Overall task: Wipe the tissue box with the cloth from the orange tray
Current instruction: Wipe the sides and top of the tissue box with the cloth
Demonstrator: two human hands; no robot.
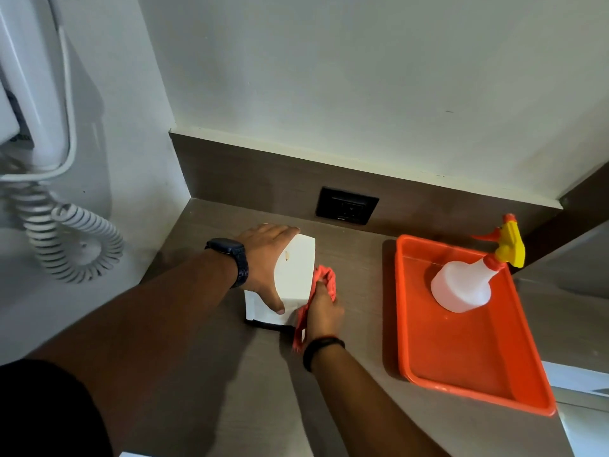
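A white tissue box (296, 270) stands on the brown counter near the back left corner. My left hand (263, 262) lies over the box's top and left side, fingers spread around it, gripping it. My right hand (321, 313) holds a bunched orange-red cloth (324, 280) pressed against the box's right side, with part of the cloth hanging down past my wrist. The orange tray (468, 367) lies to the right of the box, apart from it.
A white spray bottle (461, 285) with a yellow and orange trigger stands in the tray's far end. A black wall socket (346, 206) sits in the backsplash behind the box. A white wall phone with a coiled cord (66, 239) hangs at the left.
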